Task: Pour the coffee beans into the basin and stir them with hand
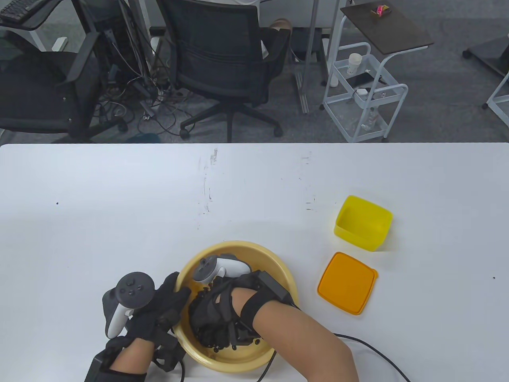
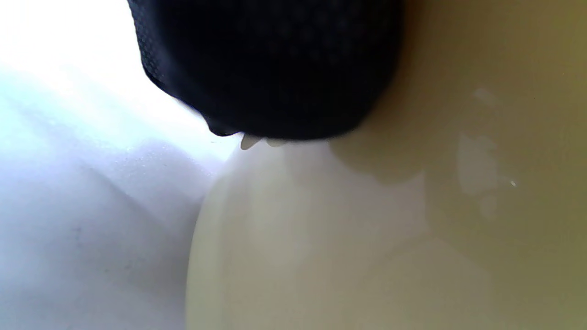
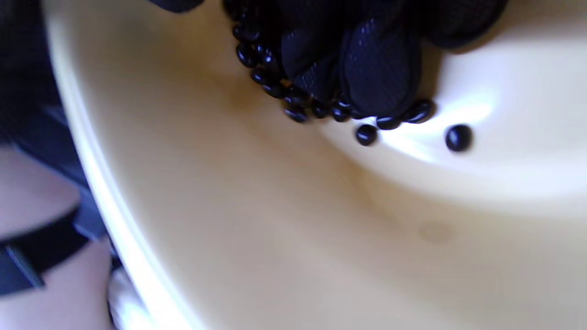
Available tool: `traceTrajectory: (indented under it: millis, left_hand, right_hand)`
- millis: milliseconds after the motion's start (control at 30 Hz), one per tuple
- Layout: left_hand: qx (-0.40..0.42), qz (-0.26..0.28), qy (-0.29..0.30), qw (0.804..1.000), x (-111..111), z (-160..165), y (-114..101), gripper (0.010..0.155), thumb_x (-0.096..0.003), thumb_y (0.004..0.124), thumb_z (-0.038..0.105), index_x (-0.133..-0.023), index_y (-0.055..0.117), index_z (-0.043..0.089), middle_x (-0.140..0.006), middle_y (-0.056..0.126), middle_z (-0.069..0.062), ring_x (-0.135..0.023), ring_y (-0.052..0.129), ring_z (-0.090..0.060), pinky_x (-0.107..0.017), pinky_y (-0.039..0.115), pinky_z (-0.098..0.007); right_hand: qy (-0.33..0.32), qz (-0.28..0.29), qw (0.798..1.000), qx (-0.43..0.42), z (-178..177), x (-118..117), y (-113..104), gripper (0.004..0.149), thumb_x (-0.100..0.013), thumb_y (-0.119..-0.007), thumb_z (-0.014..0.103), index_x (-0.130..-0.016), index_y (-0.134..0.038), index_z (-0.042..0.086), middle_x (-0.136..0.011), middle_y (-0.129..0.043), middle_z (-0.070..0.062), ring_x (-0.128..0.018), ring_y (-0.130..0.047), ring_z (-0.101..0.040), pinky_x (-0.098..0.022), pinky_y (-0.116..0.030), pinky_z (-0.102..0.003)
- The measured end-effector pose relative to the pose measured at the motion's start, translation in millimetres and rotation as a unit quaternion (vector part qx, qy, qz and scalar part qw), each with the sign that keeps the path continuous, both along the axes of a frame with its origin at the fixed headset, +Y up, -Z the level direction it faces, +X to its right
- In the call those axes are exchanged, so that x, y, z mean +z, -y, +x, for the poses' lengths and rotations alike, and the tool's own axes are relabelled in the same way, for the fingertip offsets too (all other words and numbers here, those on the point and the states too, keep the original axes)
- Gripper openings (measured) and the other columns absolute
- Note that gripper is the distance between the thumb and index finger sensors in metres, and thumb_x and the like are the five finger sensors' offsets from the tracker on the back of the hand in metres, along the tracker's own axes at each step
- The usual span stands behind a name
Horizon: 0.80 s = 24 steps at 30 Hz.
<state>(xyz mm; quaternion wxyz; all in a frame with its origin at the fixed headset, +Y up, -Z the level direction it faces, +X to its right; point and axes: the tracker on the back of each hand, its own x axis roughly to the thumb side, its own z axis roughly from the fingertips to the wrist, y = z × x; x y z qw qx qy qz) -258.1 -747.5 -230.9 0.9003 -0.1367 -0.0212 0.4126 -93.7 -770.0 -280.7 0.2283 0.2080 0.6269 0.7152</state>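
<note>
Left hand: my left hand (image 1: pixel 161 308) rests on the basin's left rim, fingers straight over the edge, gripping nothing.
Basin: the yellow basin (image 1: pixel 284 274) sits on the white table (image 1: pixel 119 207), near its front edge.
Right hand: my right hand (image 1: pixel 216 314) is down inside the basin, fingers (image 3: pixel 380 73) curled into the beans.
Coffee beans: the coffee beans (image 3: pixel 293 98) lie heaped under that hand, a few loose beside it.
Box: an empty yellow box (image 1: pixel 364 223) stands to the right.
Lid: its orange lid (image 1: pixel 347 283) lies just in front of it.

Left hand (image 1: pixel 159 310) fingers extended forward; right hand (image 1: pixel 216 314) turned leftward, fingers curled down
</note>
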Motion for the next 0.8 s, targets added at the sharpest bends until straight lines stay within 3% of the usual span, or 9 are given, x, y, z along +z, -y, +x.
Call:
traceTrajectory:
  millis: [67, 200, 367, 567, 700, 800]
  left_hand:
    - [0.003, 0.0, 0.002, 1.0, -0.2, 0.0, 0.0, 0.058, -0.0589, 0.069, 0.033, -0.104, 0.052, 0.001, -0.067, 0.09, -0.029, -0.005, 0.099, -0.009, -0.057, 0.082, -0.039]
    - [0.01, 0.0, 0.005, 1.0, -0.6, 0.1, 0.0, 0.058, -0.0586, 0.07, 0.033, -0.103, 0.052, 0.001, -0.067, 0.09, -0.03, -0.005, 0.099, -0.009, -0.057, 0.082, -0.039]
    - [0.009, -0.001, 0.006, 1.0, -0.9, -0.2, -0.2, 0.058, -0.0585, 0.07, 0.033, -0.104, 0.052, 0.001, -0.067, 0.09, -0.03, -0.006, 0.099, -0.01, -0.057, 0.082, -0.039]
    - [0.008, -0.001, 0.003, 1.0, -0.7, -0.5, -0.2, 0.058, -0.0587, 0.069, 0.033, -0.104, 0.052, 0.0, -0.067, 0.09, -0.03, -0.006, 0.1, -0.01, -0.057, 0.082, -0.039]
    - [0.014, -0.003, 0.005, 1.0, -1.1, -0.9, 0.1, 0.058, -0.0588, 0.07, 0.033, -0.104, 0.051, 0.0, -0.068, 0.09, -0.03, -0.006, 0.1, -0.01, -0.058, 0.082, -0.039]
    - [0.011, -0.002, 0.003, 1.0, -0.9, -0.6, -0.2, 0.058, -0.0589, 0.069, 0.033, -0.104, 0.051, 0.0, -0.068, 0.09, -0.03, -0.006, 0.1, -0.01, -0.058, 0.082, -0.039]
  right_hand:
    - [0.027, 0.005, 1.0, -0.015, 1.7, -10.2, -0.8, 0.069, -0.051, -0.053, 0.042, -0.096, -0.03, -0.004, -0.092, -0.06, -0.022, -0.077, -0.076, -0.044, -0.061, -0.05, -0.059]
    - [0.065, 0.077, 0.995, 0.007, 16.6, -34.0, -5.7, 0.068, -0.052, -0.051, 0.044, -0.097, -0.029, -0.002, -0.095, -0.056, -0.017, -0.079, -0.072, -0.04, -0.064, -0.045, -0.058]
    - [0.064, 0.162, 0.984, 0.046, 25.2, -40.1, -13.9, 0.067, -0.051, -0.052, 0.044, -0.097, -0.033, -0.001, -0.095, -0.058, -0.015, -0.078, -0.072, -0.04, -0.065, -0.044, -0.058]
    - [0.021, 0.248, 0.96, 0.126, 26.6, -37.3, -24.2, 0.067, -0.051, -0.053, 0.044, -0.098, -0.031, 0.0, -0.096, -0.056, -0.016, -0.079, -0.072, -0.042, -0.064, -0.045, -0.058]
    - [-0.067, 0.304, 0.913, 0.262, 32.2, -32.0, -27.2, 0.069, -0.049, -0.056, 0.043, -0.096, -0.032, -0.003, -0.094, -0.055, -0.023, -0.08, -0.074, -0.046, -0.063, -0.047, -0.061]
    - [-0.083, 0.289, 0.909, 0.288, 37.1, -26.4, -25.0, 0.07, -0.048, -0.058, 0.041, -0.093, -0.042, -0.009, -0.086, -0.062, -0.032, -0.075, -0.08, -0.049, -0.059, -0.054, -0.061]
